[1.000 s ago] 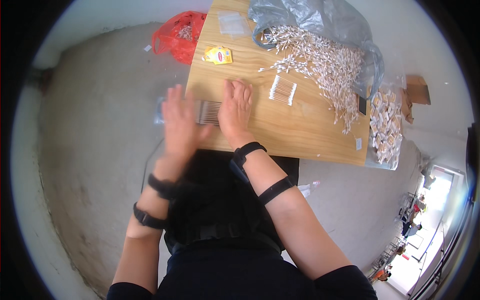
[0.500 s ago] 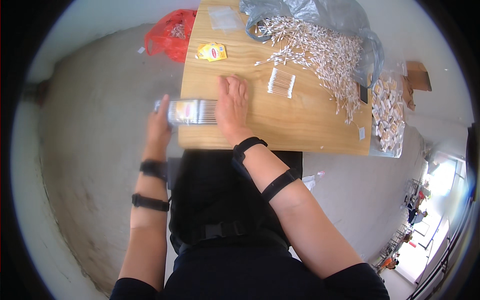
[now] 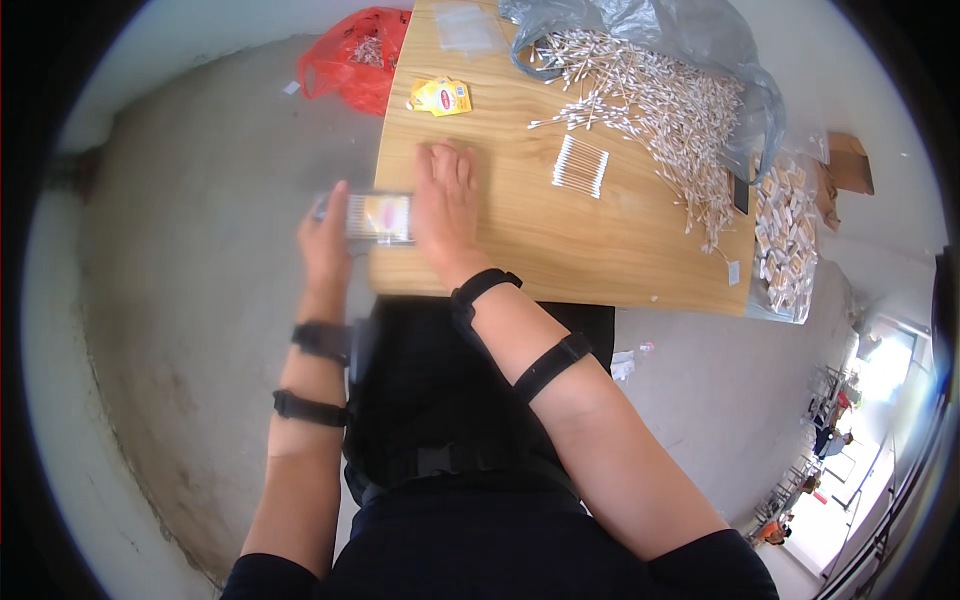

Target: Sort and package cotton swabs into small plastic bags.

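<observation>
At the table's left edge, my left hand [image 3: 324,232] grips a clear plastic bag [image 3: 398,238], thumb on top and the other fingers hidden beneath. Through the film show a yellow card [image 3: 381,213] and a row of cotton swabs [image 3: 358,217]; all are slightly blurred. My right hand [image 3: 445,205] lies palm down, fingers stretched out, its side against the bag's right end. What lies under the palm is hidden. Right of it, a neat row of cotton swabs [image 3: 580,166] rests on the wooden table [image 3: 520,240]. Several yellow cards [image 3: 441,96] lie farther back.
A grey plastic bag [image 3: 680,40] spills a large heap of loose swabs [image 3: 660,100] at the back right. Empty clear bags [image 3: 468,28] lie at the far left. Packed bundles [image 3: 785,235] fill a clear bag at the right edge. A red bag [image 3: 350,65] stands beyond the left edge.
My right hand has slid left toward my left hand. The swabs that showed between the card and my right hand are now inside the bag or hidden. The view has shifted slightly.
</observation>
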Available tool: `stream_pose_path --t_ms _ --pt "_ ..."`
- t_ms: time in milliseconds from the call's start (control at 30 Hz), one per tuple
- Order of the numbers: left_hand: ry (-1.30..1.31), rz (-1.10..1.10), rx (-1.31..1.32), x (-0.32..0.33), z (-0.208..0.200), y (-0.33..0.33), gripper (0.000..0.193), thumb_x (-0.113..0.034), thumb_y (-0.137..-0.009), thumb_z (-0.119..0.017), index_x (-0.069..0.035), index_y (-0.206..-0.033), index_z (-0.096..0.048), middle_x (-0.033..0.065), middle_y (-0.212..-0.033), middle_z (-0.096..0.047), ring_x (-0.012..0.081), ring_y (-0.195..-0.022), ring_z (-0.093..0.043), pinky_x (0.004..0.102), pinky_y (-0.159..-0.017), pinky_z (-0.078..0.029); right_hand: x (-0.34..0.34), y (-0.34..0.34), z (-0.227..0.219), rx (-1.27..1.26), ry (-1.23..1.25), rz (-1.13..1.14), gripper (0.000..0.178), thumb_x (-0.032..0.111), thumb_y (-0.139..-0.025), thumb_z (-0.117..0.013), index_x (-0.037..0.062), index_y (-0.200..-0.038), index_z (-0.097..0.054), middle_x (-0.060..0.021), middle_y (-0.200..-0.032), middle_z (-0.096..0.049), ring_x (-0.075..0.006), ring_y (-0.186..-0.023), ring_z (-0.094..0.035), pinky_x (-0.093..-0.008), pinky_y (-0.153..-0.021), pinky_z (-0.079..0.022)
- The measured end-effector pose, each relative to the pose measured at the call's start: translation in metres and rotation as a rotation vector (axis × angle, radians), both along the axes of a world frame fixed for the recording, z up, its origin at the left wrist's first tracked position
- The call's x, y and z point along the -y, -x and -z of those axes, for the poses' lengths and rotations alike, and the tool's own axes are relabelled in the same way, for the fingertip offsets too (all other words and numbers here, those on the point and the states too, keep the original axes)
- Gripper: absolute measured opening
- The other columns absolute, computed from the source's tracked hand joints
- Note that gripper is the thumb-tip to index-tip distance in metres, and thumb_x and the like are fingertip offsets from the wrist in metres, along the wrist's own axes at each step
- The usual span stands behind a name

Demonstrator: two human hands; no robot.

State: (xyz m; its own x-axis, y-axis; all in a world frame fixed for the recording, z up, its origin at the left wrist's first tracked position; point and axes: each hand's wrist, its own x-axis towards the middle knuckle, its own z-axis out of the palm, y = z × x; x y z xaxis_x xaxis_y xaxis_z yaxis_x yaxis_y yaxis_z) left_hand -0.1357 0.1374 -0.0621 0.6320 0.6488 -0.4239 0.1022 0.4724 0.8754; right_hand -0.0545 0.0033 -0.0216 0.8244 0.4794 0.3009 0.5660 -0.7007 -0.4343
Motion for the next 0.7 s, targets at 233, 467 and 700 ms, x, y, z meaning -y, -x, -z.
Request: stream_pose_path --t_ms 233,467,700 --pt "-0.108 -0.023 -0.033 -0.002 0.003 -0.001 0.034 -0.025 -0.088 -0.069 0.006 -0.1 -0.064 0.0047 -0.089 -0.063 0.0102 -0.079 -0.053 0.0255 -0.068 -0.044 -0.002 0.003 -0.001 -0.093 -0.302 0.076 0.036 0.002 -0.086 -0.05 0.0009 -0.121 -0.05 -0.0153 -0.115 -0.047 -0.0315 -0.119 -0.043 -0.0444 -0.107 -0.032" --pt "-0.099 -0.022 -0.035 -0.002 -0.001 0.0 0.036 -0.026 -0.087 -0.07 0.006 -0.102 -0.064 0.0055 -0.09 -0.063 0.0107 -0.079 -0.054 0.0255 -0.069 -0.044 0.0 0.035 -0.012 -0.648 -0.973 0.237 0.037 0.026 -0.102 -0.037 0.0003 -0.128 -0.043 -0.018 -0.124 -0.043 -0.0292 -0.118 -0.044 -0.0388 -0.102 -0.034" --pt "-0.129 -0.034 -0.074 -0.004 0.003 0.0 0.04 -0.026 -0.086 -0.071 0.008 -0.105 -0.063 0.0078 -0.093 -0.063 0.012 -0.082 -0.055 0.0265 -0.069 -0.046 -0.036 0.052 -0.014 -0.599 -0.925 0.241 0.048 0.034 -0.102 -0.03 -0.0013 -0.131 -0.042 -0.0184 -0.128 -0.044 -0.0292 -0.123 -0.042 -0.037 -0.105 -0.03"
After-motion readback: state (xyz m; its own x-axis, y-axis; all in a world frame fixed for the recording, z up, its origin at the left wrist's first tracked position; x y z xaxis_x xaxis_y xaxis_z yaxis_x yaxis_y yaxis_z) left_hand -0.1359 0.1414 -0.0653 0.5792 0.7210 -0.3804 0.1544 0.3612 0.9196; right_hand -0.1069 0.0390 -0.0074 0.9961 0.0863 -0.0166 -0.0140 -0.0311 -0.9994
